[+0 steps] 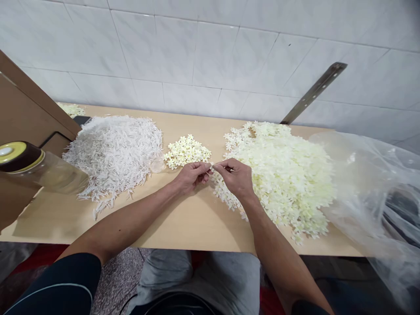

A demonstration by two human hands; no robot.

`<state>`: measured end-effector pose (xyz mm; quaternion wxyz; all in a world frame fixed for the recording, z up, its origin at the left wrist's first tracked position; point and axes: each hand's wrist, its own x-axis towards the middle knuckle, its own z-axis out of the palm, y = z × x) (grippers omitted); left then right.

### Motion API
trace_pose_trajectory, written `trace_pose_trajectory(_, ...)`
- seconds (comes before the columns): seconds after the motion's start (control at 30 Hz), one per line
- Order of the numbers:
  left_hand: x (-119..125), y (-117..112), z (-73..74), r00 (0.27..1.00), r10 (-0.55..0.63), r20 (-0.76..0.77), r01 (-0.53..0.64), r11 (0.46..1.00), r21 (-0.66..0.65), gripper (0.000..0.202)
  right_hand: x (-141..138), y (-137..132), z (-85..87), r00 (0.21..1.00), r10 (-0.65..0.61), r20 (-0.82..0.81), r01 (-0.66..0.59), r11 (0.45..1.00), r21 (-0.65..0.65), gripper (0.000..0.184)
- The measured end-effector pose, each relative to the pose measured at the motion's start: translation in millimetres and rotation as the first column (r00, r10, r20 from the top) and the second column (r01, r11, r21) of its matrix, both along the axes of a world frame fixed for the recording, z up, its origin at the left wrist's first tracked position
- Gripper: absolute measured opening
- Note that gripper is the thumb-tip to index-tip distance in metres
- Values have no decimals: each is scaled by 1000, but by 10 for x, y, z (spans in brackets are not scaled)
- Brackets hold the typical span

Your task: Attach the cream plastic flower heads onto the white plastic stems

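My left hand (193,177) and my right hand (236,178) meet over the middle of the table, fingertips almost touching. Both are closed in a pinch. A tiny pale piece shows between the fingertips, too small to make out fully. Just beyond my left hand lies a small heap of pale yellow artificial flowers (187,151). Beside and partly under my right hand spreads a much larger heap of loose pale flower heads (288,170). To the left is a pile of thin white stem-like pieces (114,148).
A clear bottle (62,173) with a yellow and brown lid stands at the left by a brown board (36,100). A clear plastic bag (357,188) covers the table's right end. Behind, a metal bracket (313,94) leans along the tiled wall (210,52).
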<state>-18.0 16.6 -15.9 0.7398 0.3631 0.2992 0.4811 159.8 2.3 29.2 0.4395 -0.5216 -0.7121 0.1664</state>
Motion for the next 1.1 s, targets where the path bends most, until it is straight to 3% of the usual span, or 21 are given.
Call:
trace_pose_trajectory(0.53,16,-13,35,1000,27,14,-26,998,-49,37,58,47,1,997,19,81,-17,1000,-23,28)
trace_pose_trajectory(0.77,22,-26,65,999,43,-14,-44,997,-61,37,251,6,161,997,-76,33,74,995,63,20)
trace_pose_trajectory(0.87,16,-28,65,999,33,-15,-34,997,-64,36,385,-3,232,990,-109,94,98,989,106,19)
trace_pose_trajectory(1.1,0,-25,29,999,34,-2,-34,998,-55,34,609,-33,325,970,-53,235,41,998,57,15)
